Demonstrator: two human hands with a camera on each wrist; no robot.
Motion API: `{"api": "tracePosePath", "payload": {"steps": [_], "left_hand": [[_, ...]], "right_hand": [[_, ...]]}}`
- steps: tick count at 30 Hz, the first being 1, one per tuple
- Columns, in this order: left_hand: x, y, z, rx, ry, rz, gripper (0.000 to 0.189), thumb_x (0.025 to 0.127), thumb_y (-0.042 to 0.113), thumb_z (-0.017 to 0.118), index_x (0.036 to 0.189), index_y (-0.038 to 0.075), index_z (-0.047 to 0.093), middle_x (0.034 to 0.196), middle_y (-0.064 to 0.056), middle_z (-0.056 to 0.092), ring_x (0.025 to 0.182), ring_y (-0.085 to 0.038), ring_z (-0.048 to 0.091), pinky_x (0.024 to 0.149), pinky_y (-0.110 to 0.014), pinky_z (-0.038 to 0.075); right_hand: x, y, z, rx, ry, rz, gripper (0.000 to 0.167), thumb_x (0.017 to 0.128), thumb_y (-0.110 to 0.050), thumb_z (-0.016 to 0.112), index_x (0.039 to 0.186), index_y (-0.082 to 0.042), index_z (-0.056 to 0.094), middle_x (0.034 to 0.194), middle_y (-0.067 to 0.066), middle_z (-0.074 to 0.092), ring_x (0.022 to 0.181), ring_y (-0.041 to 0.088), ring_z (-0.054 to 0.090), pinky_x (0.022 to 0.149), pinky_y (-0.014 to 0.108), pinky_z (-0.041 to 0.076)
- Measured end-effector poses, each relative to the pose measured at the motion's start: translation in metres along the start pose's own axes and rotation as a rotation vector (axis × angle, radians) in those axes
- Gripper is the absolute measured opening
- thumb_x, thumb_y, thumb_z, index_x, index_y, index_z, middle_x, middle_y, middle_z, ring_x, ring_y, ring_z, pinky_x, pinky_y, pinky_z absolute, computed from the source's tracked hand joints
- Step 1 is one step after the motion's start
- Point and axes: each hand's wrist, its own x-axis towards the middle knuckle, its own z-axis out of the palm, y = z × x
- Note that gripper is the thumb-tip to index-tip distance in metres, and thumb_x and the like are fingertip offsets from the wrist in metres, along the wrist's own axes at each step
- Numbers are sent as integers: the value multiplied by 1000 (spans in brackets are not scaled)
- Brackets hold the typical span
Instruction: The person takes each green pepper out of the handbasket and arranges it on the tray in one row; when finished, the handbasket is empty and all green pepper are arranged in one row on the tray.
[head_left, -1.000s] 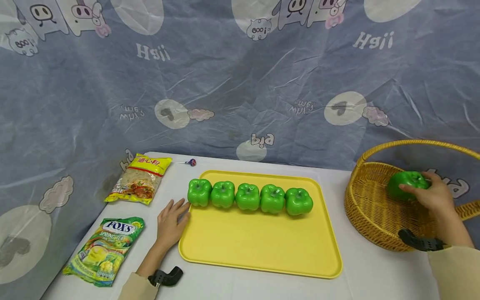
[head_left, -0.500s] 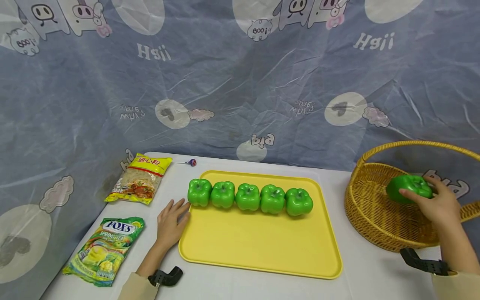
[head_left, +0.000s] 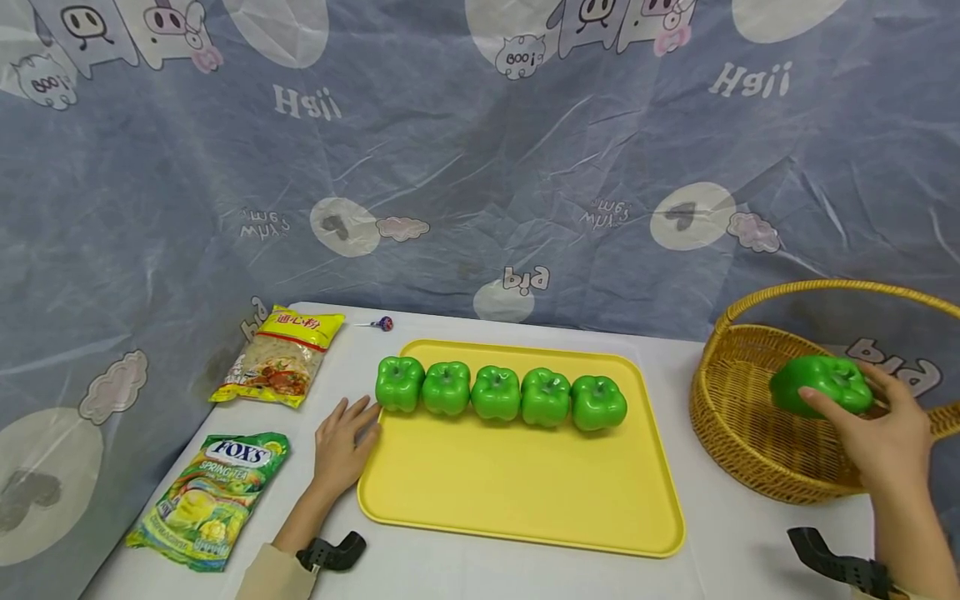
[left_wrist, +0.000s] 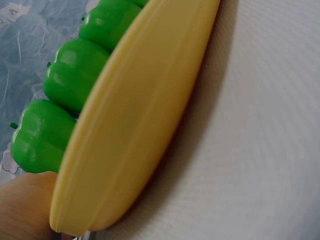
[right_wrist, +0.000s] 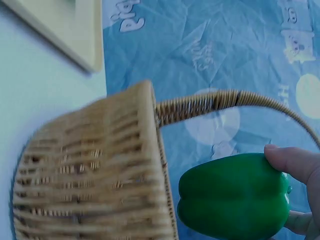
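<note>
My right hand (head_left: 892,429) grips a green bell pepper (head_left: 821,385) between thumb and fingers, over the wicker basket (head_left: 716,421) and under its arched handle. The right wrist view shows this pepper (right_wrist: 232,196) lying sideways, above the level of the basket's rim (right_wrist: 150,150). On the left, my left hand (head_left: 345,446) rests flat with fingers spread, fingertips touching the edge of the yellow tray (head_left: 517,492). Several green bell peppers (head_left: 496,393) sit side by side in a row across the tray's back half. In the left wrist view, the tray's side (left_wrist: 135,115) hides most of the hand.
A noodle packet (head_left: 281,357) and a green Fox's candy bag (head_left: 213,500) lie left of the tray. A lollipop (head_left: 384,323) lies behind it. A grey patterned cloth (head_left: 450,167) hangs behind the white table (head_left: 525,575).
My right hand has raised the bell pepper from inside the basket, drawing it slightly right and nearer. The left hand and the row of peppers have stayed put.
</note>
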Motion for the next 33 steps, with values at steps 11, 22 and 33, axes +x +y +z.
{"api": "tracePosePath", "payload": {"steps": [11,22,33], "left_hand": [[0,2,-1,-5,-3,-4,39,97,19,58,135,7,59,148,-18,47,144,-46,23,113,-64,12],[0,2,-2,-4,-10,-3,39,97,19,58,135,7,59,148,-19,46,144,-46,23,113,-65,12],[0,3,-1,-1,3,-3,39,97,18,58,134,6,59,148,-19,47,144,-47,24,113,-64,12]], "right_hand": [[-31,-22,13,98,-41,-54,86,84,-42,74,155,-31,27,159,8,31,102,-6,39,70,8,35],[-62,-50,45,147,-127,-238,84,83,-40,76,153,-21,34,146,17,39,101,3,42,67,3,36],[-78,-66,77,173,-173,-398,81,83,-33,78,150,-9,39,138,24,47,104,25,56,67,0,37]]}}
